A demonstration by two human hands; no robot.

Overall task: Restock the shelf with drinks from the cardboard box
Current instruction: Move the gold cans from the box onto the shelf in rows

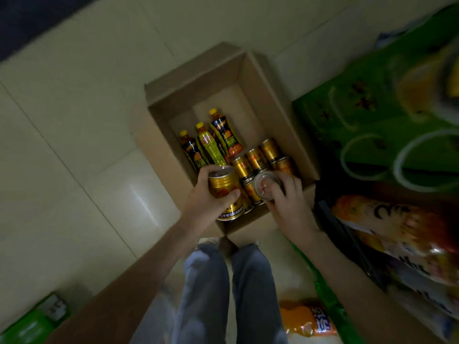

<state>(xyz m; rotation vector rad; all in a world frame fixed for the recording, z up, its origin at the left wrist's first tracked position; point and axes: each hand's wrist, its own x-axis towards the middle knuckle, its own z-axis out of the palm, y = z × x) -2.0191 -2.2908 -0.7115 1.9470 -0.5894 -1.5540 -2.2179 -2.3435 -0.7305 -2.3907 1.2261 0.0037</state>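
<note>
**Pale floor tiles, an open box, a can in each hand**

Pale floor tiles (74, 120) carry the whole job. My left hand (206, 194) is wrapped round a gold can (224, 187), thumb across the front and fingers behind the rim, holding it upright over the near edge of the cardboard box (268, 95). My right hand (290, 202) curls round a second can (266, 185), whose silver lid faces the camera. I cannot tell whether it is lifted free of its neighbours.

I judge these cans full, so dense for their size, with rigid walls that take a firm squeeze. The smooth printed metal could slip, so a full wrap round the middle of the body suits better than a pinch at the rim.

More cans (257, 158) stand packed in the box's near right corner. Three yellow-capped bottles (211, 145) lie beside them; I expect those to give a little under the fingers and to handle best by the waist. A green carton (360, 120) and snack bags (397, 232) sit to the right.
</note>
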